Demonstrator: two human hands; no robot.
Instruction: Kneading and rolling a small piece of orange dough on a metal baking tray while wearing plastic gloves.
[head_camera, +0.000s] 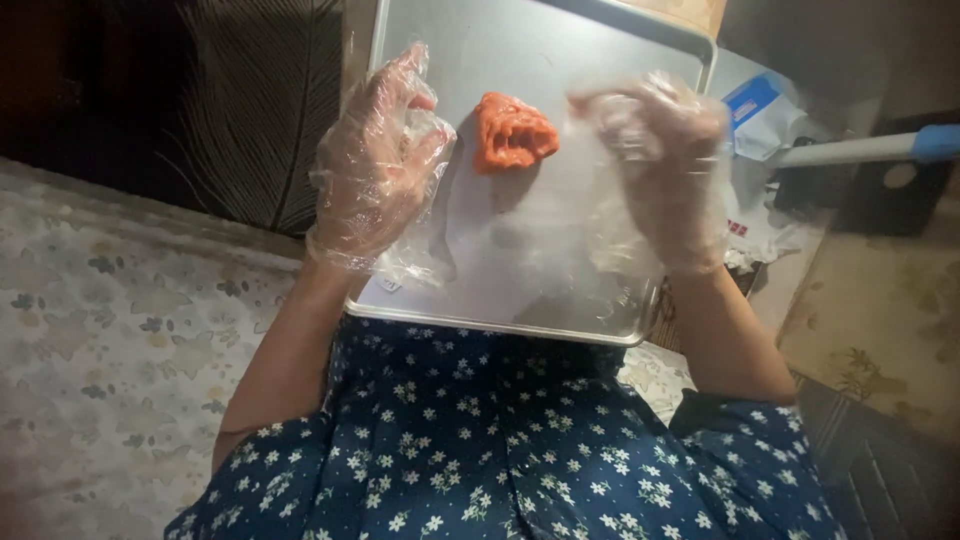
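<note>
Your left hand (375, 165) and right hand (655, 165), both in crinkled clear plastic gloves, pinch opposite edges of a thin translucent plastic sheet (520, 230), fingers curled narrow. On the sheet, between your hands, lies a lumpy orange-red mass (512, 132) with a soft, folded surface. Beneath sits a rectangular, matte metal tray (560, 50) with a rolled rim, over your blue floral garment (500, 450).

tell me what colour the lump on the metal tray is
Orange-red lump, shown in the head view on the silver metal tray.
</note>
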